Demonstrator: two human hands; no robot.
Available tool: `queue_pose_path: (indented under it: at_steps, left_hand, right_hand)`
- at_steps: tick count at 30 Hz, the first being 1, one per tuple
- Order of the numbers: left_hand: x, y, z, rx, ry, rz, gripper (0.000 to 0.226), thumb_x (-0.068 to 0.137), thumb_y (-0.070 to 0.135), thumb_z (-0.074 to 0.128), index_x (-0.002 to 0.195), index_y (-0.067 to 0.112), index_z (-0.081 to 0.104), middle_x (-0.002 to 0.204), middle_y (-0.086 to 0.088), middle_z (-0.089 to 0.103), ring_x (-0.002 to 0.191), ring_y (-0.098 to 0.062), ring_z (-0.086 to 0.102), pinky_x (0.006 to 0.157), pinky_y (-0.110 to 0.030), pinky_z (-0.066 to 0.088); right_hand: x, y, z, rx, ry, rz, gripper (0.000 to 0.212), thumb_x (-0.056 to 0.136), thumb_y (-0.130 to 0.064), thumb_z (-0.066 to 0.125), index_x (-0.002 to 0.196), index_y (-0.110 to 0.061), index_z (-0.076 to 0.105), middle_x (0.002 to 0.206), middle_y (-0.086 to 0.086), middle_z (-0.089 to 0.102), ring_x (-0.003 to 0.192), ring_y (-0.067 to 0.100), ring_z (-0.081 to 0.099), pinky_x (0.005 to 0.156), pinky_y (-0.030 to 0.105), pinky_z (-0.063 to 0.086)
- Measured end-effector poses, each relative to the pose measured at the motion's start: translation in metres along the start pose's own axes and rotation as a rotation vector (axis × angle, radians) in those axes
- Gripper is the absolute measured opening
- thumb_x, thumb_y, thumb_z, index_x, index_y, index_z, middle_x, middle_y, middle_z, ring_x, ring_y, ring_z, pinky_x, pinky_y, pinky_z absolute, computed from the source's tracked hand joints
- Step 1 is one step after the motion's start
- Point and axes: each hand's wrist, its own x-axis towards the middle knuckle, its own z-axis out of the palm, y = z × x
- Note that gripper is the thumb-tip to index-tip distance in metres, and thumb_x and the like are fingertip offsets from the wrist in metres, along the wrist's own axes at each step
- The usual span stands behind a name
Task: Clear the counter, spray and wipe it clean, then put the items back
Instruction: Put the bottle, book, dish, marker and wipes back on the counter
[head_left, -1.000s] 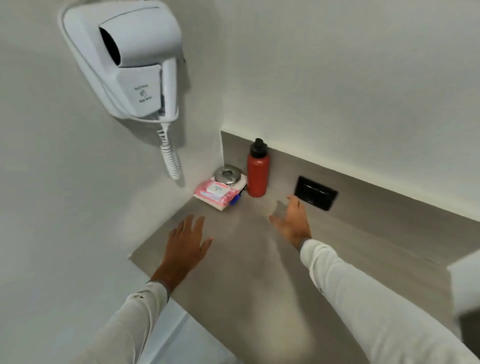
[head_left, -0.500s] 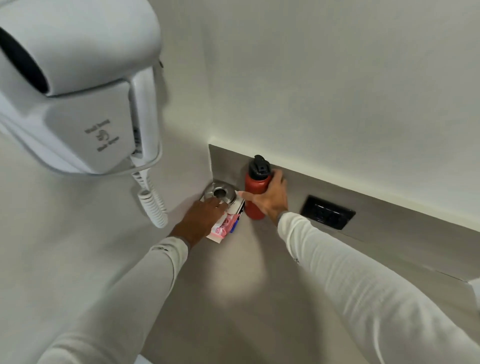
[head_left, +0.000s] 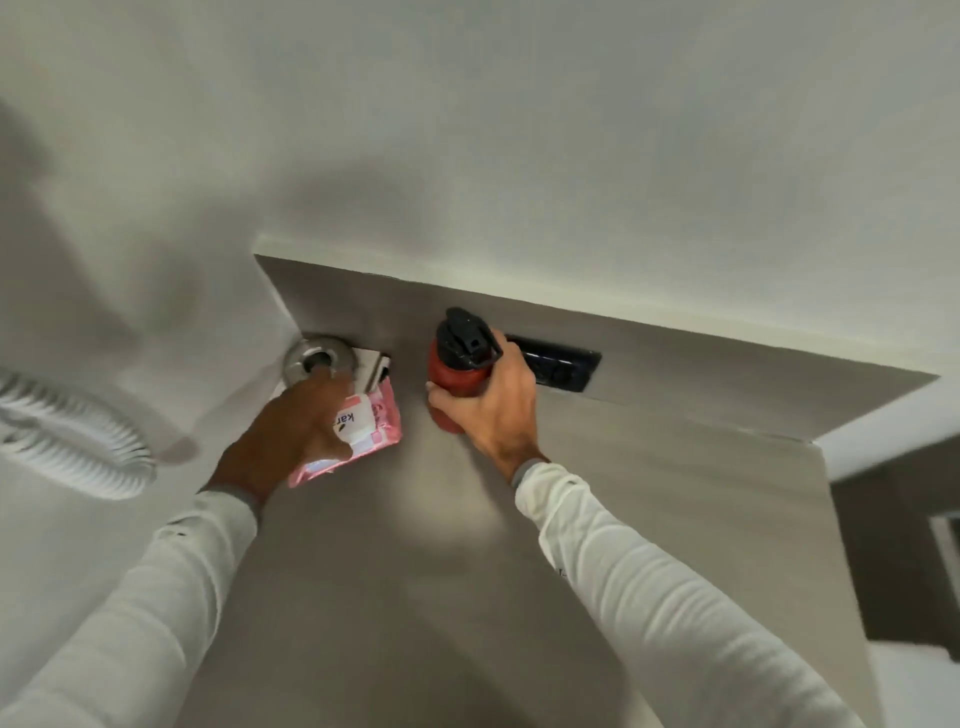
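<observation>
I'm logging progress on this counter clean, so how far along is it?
Barely started: nothing looks cleared yet. In hand: the right hand grips the red bottle, and the left hand is on the pink pack beside the metal dish in the corner. Left: moving these off the counter, spraying, wiping, then putting them back. No spray or cloth is in view.

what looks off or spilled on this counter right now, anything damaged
Nothing stands out. The counter shows no spill or damage. The right hand grips the capped red bottle, slightly tilted. The left hand rests on the pink wipes pack, beside the round metal piece in the corner.
</observation>
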Motion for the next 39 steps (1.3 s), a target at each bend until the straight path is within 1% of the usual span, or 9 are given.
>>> queue_pose_path:
  at_steps: [2,6,9,12,18,29,33,36,39]
  left_hand:
    - [0.005,0.034,0.009,-0.084,0.039,0.052,0.082,0.052,0.022,0.091,0.121,0.010,0.049,0.126,-0.015,0.048,0.110,-0.036,0.057,0.081,-0.040,0.048]
    - [0.014,0.116,0.034,-0.109,0.054,0.156,0.077,0.060,0.027,0.089,0.125,0.008,0.052,0.130,-0.015,0.050,0.122,-0.033,0.049,0.096,-0.040,0.042]
    - [0.015,0.181,0.053,-0.131,0.023,0.143,0.075,0.066,0.034,0.085,0.129,0.011,0.050,0.133,-0.013,0.052,0.122,-0.032,0.052,0.097,-0.040,0.046]
    - [0.012,0.234,0.071,-0.158,0.059,0.094,0.077,0.068,0.046,0.083,0.128,0.016,0.046,0.126,-0.011,0.057,0.116,-0.033,0.057,0.088,-0.039,0.048]
    - [0.002,0.298,0.101,-0.206,0.173,-0.005,0.088,0.072,0.055,0.076,0.136,0.007,0.039,0.120,-0.017,0.061,0.107,-0.038,0.061,0.084,-0.041,0.050]
    - [-0.014,0.319,0.108,-0.210,0.281,-0.088,0.098,0.067,0.076,0.068,0.130,0.006,0.044,0.114,-0.017,0.064,0.105,-0.037,0.062,0.083,-0.043,0.053]
    - [-0.032,0.307,0.105,-0.130,0.385,-0.116,0.090,0.071,0.085,0.051,0.120,0.010,0.051,0.109,-0.013,0.065,0.106,-0.034,0.061,0.075,-0.043,0.054]
    - [-0.043,0.263,0.099,-0.097,0.482,-0.110,0.077,0.079,0.074,0.057,0.113,0.005,0.057,0.102,-0.018,0.067,0.098,-0.037,0.062,0.069,-0.044,0.055]
    - [-0.047,0.196,0.087,-0.042,0.518,-0.186,0.068,0.083,0.067,0.059,0.112,0.005,0.060,0.101,-0.020,0.066,0.097,-0.038,0.062,0.075,-0.046,0.054]
  right_hand:
    - [-0.013,0.013,-0.023,-0.029,0.072,0.006,0.083,0.060,-0.038,0.088,0.134,-0.019,0.056,0.114,0.000,0.060,0.094,-0.008,0.041,0.087,-0.011,0.024]
    - [-0.032,0.045,-0.086,-0.104,0.202,0.065,0.081,0.057,-0.045,0.085,0.130,-0.018,0.060,0.109,-0.001,0.059,0.091,-0.009,0.042,0.087,-0.010,0.027]
    - [-0.042,0.077,-0.145,-0.149,0.316,0.136,0.078,0.056,-0.048,0.085,0.123,-0.016,0.065,0.105,0.000,0.060,0.091,0.009,0.059,0.089,0.017,0.050]
    - [-0.048,0.107,-0.199,-0.175,0.400,0.180,0.077,0.057,-0.044,0.088,0.123,-0.015,0.064,0.106,0.006,0.061,0.096,0.025,0.065,0.090,0.043,0.056]
    - [-0.047,0.144,-0.269,-0.158,0.353,0.217,0.075,0.060,-0.040,0.092,0.126,-0.022,0.060,0.117,0.009,0.065,0.105,0.028,0.066,0.092,0.052,0.055]
    - [-0.051,0.159,-0.276,-0.069,0.287,0.119,0.079,0.064,-0.044,0.093,0.129,-0.019,0.055,0.121,0.007,0.063,0.110,0.024,0.063,0.095,0.047,0.055]
    - [-0.077,0.161,-0.265,-0.114,0.400,0.185,0.095,0.064,-0.058,0.090,0.137,-0.015,0.046,0.126,0.003,0.055,0.113,0.015,0.054,0.098,0.026,0.048]
    - [-0.117,0.156,-0.237,-0.119,0.579,0.210,0.066,0.075,-0.055,0.082,0.116,-0.014,0.052,0.106,0.002,0.052,0.095,0.019,0.052,0.083,0.041,0.051]
    - [-0.143,0.141,-0.192,-0.168,0.451,0.132,0.038,0.086,-0.048,0.073,0.104,-0.021,0.053,0.100,-0.006,0.049,0.093,0.023,0.053,0.083,0.034,0.047]
